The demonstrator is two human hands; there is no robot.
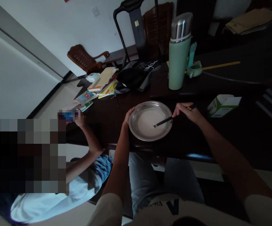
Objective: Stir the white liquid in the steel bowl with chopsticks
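A round metal bowl (136,133) stands on the dark table near its front edge. Inside it is a pale, milky liquid (147,121). My left hand (128,115) grips the bowl's left rim, its fingers partly hidden behind the metal. With my right hand (185,110) I hold a pair of dark chopsticks (164,121), fingers closed around them at the bowl's right side. Their tips dip into the liquid near the middle of the bowl, and their upper ends show gold-coloured bands.
Right of the bowl lies an opened green-and-white carton (222,106). A tall green thermos (179,56) stands behind, beside a small green cup (194,69). Books and papers (105,82) and a black bag (136,77) lie back left. Another person (91,141) sits at left, holding a blurred device.
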